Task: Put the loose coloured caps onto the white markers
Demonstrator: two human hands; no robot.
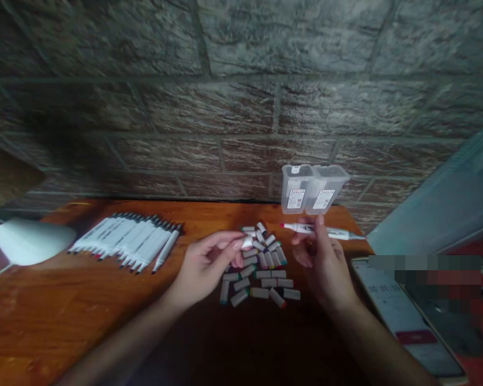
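Note:
My left hand (209, 262) pinches a small pale marker cap (247, 243) between thumb and fingertips, above a scatter of caps. In my right hand (324, 262) is a white marker (304, 228), held nearly level, its red tip pointing left toward the cap. The two are apart. Below and between my hands lie several loose marker caps (260, 293), grey-white with coloured ends, some partly hidden by my left fingers. To the left, several white markers (123, 241) lie side by side in a slanted row.
Two joined clear plastic boxes (314, 190) with labels stand at the table's back, near a brick wall (241, 118). A phone (406, 321) showing a timer lies at the right. A white lamp-like object (34, 241) is at the left of the wooden table (36, 305).

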